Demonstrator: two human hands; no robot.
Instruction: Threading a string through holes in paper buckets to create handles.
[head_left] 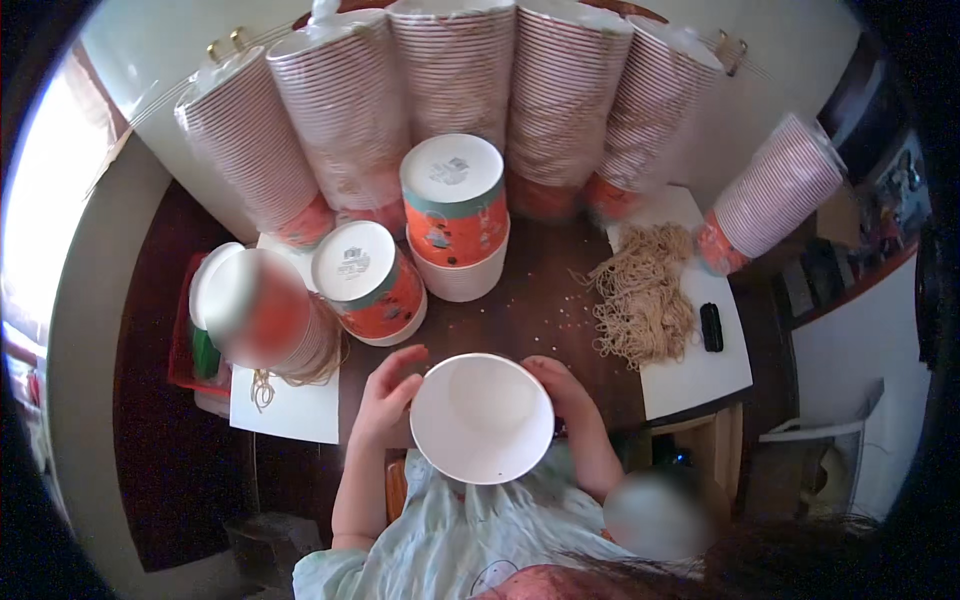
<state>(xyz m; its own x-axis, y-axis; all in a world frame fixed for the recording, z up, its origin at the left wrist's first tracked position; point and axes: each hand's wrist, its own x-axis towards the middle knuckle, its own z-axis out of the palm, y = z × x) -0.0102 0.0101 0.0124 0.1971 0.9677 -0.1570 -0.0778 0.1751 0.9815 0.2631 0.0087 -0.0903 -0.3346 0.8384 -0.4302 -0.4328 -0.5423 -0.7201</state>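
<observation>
1. No words or numbers could be read; print was too small or blurred.
2. Centre upturned tub (470, 238): grey printed patch (450, 172) sat on its white base, illegible.
3. Upturned tub just left of it (387, 303): dark printed block (353, 261) sat on its white base, illegible too.
4. Far-left tub (275, 310): its side was blurred, couldn't tell.

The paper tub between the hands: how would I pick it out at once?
Start at the dark brown table with the plastic-wrapped stacks along its far side. At its near edge, between the left hand and the right hand, is the paper tub. Its wide round mouth shows a plain white inside, whereas the upturned tubs beyond show orange sides.
</observation>
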